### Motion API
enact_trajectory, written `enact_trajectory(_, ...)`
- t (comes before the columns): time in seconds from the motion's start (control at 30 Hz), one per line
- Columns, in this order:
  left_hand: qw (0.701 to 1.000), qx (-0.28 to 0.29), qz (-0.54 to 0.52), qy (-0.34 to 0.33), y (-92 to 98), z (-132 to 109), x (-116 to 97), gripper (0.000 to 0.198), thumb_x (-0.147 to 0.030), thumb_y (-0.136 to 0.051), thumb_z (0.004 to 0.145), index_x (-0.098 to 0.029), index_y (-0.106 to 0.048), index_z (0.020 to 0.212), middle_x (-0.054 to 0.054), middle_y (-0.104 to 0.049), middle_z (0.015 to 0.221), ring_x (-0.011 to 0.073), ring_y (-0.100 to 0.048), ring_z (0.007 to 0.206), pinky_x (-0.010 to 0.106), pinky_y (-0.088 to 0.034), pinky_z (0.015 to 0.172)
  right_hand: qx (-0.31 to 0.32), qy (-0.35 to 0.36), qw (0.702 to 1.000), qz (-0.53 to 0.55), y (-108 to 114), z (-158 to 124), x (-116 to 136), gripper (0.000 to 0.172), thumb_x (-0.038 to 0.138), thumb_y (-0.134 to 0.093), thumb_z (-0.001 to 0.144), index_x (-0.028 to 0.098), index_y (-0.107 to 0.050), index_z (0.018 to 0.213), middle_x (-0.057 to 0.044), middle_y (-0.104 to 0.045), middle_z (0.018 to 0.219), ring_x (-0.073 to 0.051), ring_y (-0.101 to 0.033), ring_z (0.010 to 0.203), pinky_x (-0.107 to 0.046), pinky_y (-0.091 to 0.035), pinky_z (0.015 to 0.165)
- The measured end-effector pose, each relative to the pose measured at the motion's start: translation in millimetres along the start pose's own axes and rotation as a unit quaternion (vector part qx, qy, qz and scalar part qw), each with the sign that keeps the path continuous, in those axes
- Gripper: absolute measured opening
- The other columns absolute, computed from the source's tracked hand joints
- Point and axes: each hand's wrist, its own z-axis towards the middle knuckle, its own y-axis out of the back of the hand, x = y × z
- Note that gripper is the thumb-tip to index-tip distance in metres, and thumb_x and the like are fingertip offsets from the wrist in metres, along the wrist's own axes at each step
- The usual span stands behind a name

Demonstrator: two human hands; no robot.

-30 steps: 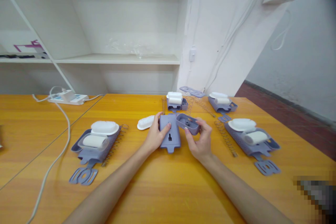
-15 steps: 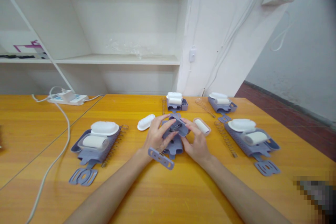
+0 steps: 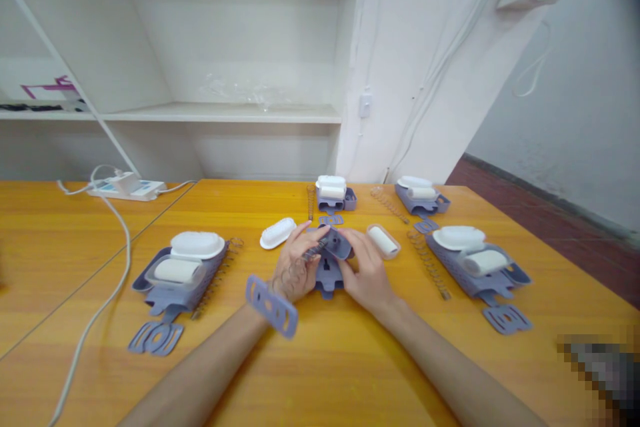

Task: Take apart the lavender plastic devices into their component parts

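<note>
My left hand (image 3: pixel 289 260) is closed around a coil spring (image 3: pixel 294 273). From the spring's lower end hangs a grey-purple slotted plate (image 3: pixel 271 307), tilted over my left wrist. The spring's upper end meets a small grey-purple plastic box (image 3: pixel 339 245), whose opening shows a dark inside. My right hand (image 3: pixel 369 273) grips this box from the right, fingers over its edge and thumb below. Left fingertips also touch the box's left side. Under both hands a larger grey-purple housing (image 3: pixel 329 277) lies on the table, partly hidden.
A white oval lid (image 3: pixel 277 233) lies left of my hands; a clear case with a white roll (image 3: pixel 383 241) lies right. Similar sets, such as one at the left (image 3: pixel 180 270) and one at the right (image 3: pixel 480 260), stand around. A power strip (image 3: pixel 127 187) and cable lie far left.
The slotted plate has swung left and down with the spring, which now stretches further out of the box. The box has turned in my fingers. The view has shifted slightly.
</note>
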Motion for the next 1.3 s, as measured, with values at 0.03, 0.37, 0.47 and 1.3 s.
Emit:
enact_trajectory(0.03,1.000,0.004,-0.013,-0.002,-2.0,-2.2,0.4,0.036,-0.012,-0.042,0.088,-0.022,-0.036,0.122,0.012,-0.061,0.123,0.0195,-0.055,0.117,0.048,-0.039,0.104,-0.004,-0.018,1.000,0.003,0.2,0.3,-1.9,0.043,0.014,-0.050,0.086,0.023,-0.045,0.128,-0.010,-0.058,0.118,-0.023,-0.054,0.112,-0.044,-0.047,0.095)
enact_trajectory(0.37,0.987,-0.023,0.110,0.113,-4.4,-11.1,17.2,0.018,-0.022,-0.054,0.084,-0.020,-0.057,0.102,0.007,-0.065,0.091,0.0214,-0.061,0.088,0.040,-0.049,0.082,-0.031,-0.082,0.990,-0.112,1.0,2.2,-9.9,0.048,0.034,-0.060,0.081,0.021,-0.046,0.125,-0.011,-0.060,0.111,-0.029,-0.054,0.104,-0.052,-0.044,0.090)
enact_trajectory(0.47,0.987,-0.011,0.087,0.136,-0.6,-7.7,14.5,0.018,-0.019,-0.053,0.086,-0.020,-0.056,0.104,0.006,-0.062,0.090,0.0184,-0.059,0.085,0.034,-0.049,0.076,-0.070,-0.069,0.992,-0.081,1.3,0.5,-8.1,0.071,0.038,-0.064,0.077,0.019,-0.032,0.137,-0.016,-0.049,0.127,-0.031,-0.048,0.115,-0.055,-0.039,0.097)
enact_trajectory(1.3,0.994,0.082,0.069,0.035,4.7,-9.8,22.8,0.031,-0.019,-0.054,0.088,-0.020,-0.050,0.118,0.007,-0.060,0.094,0.0158,-0.057,0.085,0.030,-0.051,0.075,-0.167,-0.225,0.959,0.048,9.7,1.5,-9.4,0.026,0.042,-0.046,0.091,0.018,-0.056,0.092,-0.002,-0.058,0.077,-0.016,-0.055,0.069,-0.028,-0.043,0.064)
